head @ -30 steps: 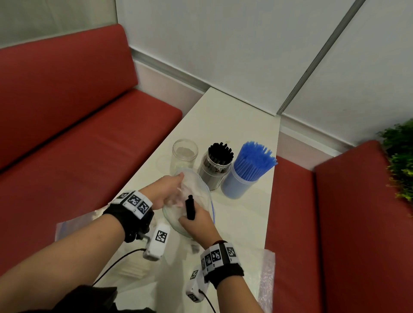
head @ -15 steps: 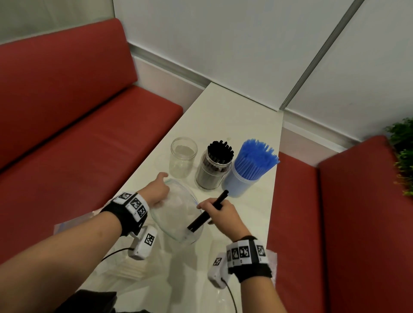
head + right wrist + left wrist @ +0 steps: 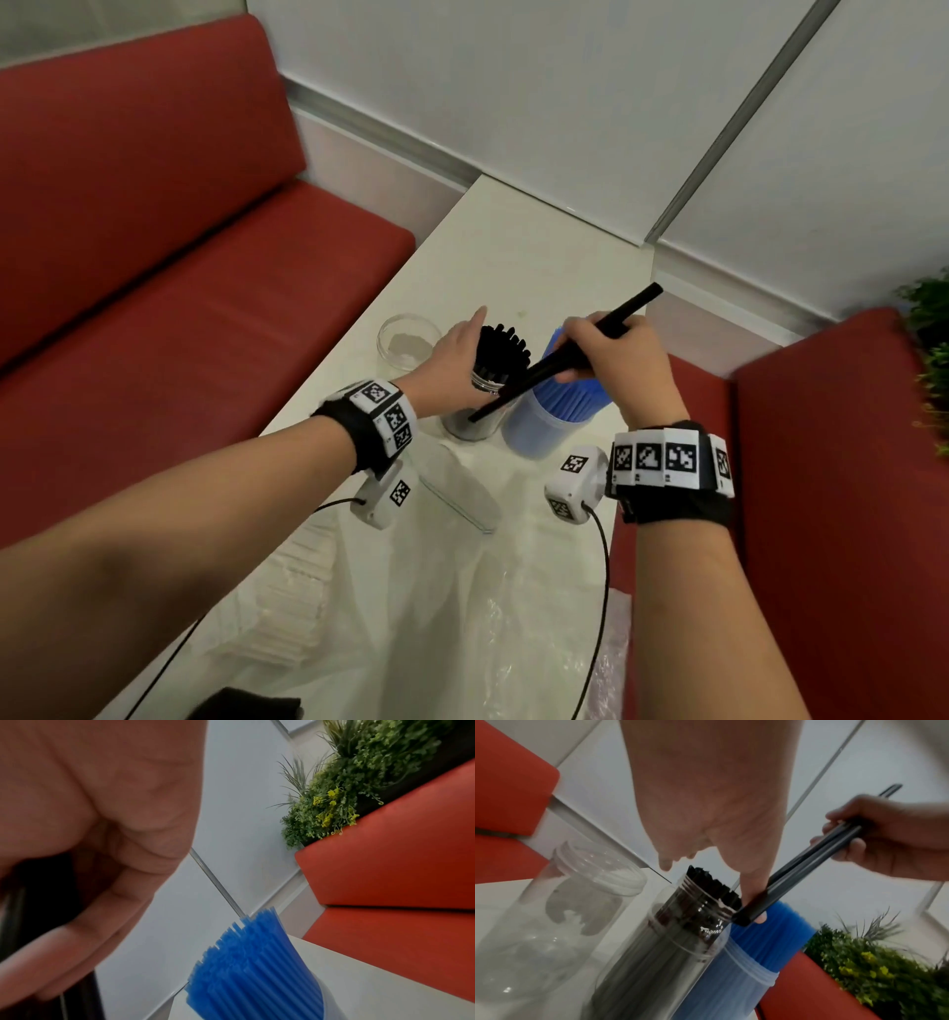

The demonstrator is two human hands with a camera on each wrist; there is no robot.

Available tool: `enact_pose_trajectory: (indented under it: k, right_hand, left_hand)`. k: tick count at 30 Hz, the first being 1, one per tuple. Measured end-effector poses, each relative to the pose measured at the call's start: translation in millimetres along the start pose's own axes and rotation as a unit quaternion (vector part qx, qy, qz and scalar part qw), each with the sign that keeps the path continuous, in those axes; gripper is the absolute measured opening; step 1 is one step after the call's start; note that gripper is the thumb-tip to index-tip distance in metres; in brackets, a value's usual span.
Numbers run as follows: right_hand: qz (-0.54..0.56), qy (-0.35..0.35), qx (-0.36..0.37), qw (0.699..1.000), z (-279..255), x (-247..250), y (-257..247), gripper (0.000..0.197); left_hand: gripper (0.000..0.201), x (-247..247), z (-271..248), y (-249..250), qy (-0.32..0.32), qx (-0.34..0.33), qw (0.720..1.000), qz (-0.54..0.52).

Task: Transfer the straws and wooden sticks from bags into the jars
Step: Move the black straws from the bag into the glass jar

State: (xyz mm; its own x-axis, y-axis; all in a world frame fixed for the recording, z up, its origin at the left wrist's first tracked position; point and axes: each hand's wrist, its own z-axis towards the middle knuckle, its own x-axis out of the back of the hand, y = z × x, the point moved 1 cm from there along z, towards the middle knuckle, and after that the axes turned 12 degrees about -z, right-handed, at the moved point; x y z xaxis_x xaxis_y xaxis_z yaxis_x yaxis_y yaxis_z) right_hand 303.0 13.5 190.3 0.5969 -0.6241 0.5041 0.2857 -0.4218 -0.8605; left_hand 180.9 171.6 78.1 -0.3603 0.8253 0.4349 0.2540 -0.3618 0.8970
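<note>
While the left hand (image 3: 452,360) rests open-fingered by the jar (image 3: 680,939), the right hand (image 3: 616,360) grips slim black straws (image 3: 544,367).

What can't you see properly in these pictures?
- Head view: the front of the black-straw jar, hidden behind the left hand and the held black straws.
- Right wrist view: the right hand fills the picture, blurred; the straws it grips are only a dark smear.
- Left wrist view: the clear empty jar has its bottom cut off by the edge.
</note>
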Motion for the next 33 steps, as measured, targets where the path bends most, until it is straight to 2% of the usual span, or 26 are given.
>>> enact_pose_trajectory:
  k: [3, 7, 13, 22, 30, 33]
  right_hand:
    - [-0.025, 0.023, 0.0, 0.999, 14.6, -0.4, 1.7, 0.018]
    - [-0.045, 0.015, -0.005, 0.999, 32.5, 0.4, 7.3, 0.021]
    - [-0.06, 0.002, -0.026, 0.998, 64.6, -0.1, 7.2, 0.022]
    - [-0.091, 0.02, -0.027, 0.995, 102.0, -7.0, 2.8, 0.021]
    - [-0.057, 0.082, -0.055, 0.993, 110.5, -2.8, 8.3, 0.026]
    - [-0.059, 0.107, -0.044, 0.992, 106.1, -2.7, 6.2, 0.029]
  left_hand:
    - [0.133, -8.3, 13.7, -4.1, 0.004, -0.039, 0.999, -0.006]
    - [0.132, -15.0, 24.8, -14.5, 0.009, -0.064, 0.998, -0.026]
    - [0.118, -23.3, 33.4, -33.6, 0.04, -0.046, 0.997, -0.053]
    - [0.127, -19.7, 39.9, -39.8, 0.026, -0.027, 0.997, -0.06]
    - [0.135, -15.7, 40.6, -37.6, 0.001, -0.022, 0.999, -0.049]
    - [0.135, -15.2, 39.7, -36.8, -0.002, -0.016, 0.999, -0.046]
